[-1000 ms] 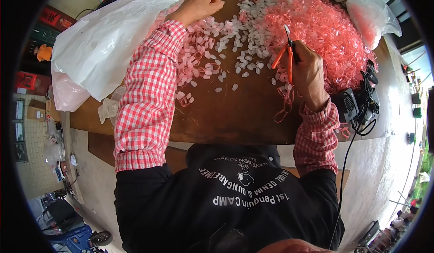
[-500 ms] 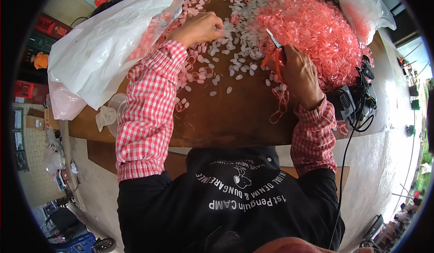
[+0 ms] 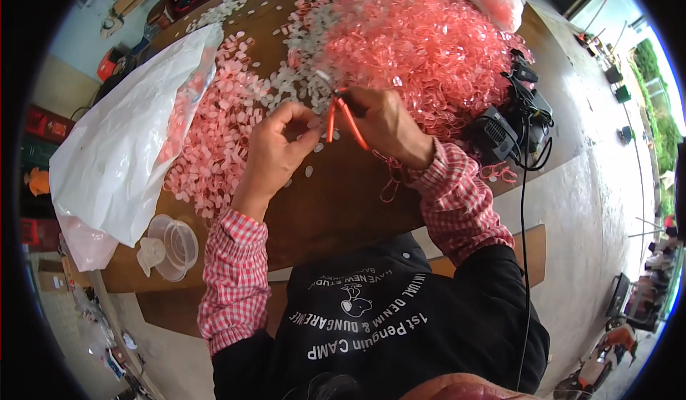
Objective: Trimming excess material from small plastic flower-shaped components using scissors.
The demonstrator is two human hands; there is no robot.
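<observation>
My left hand [image 3: 275, 153] is raised over the brown table, thumb and index finger pinched together; whatever lies between them is too small to make out. Close beside it, my right hand [image 3: 393, 125] grips orange-handled snips [image 3: 352, 125], their metal tip pointing up and away near the left fingertips. Behind the right hand rises a large heap of glossy pink plastic loops [image 3: 421, 42]. Small whitish oval pieces [image 3: 304, 50] lie scattered along its left side. Left of my left hand spreads a bank of pink pieces with pale oval tabs [image 3: 214, 135].
A white plastic bag [image 3: 121, 142] lies along the table's left side, with a clear round tub [image 3: 191, 250] near its lower end. A dark device with cables [image 3: 500, 132] sits right of the heap. A clear bag [image 3: 489, 0] stands at the far right.
My left hand has come back toward me from the scattered ovals. The right hand, with the snips, has moved left to meet it. The view has shifted too.
</observation>
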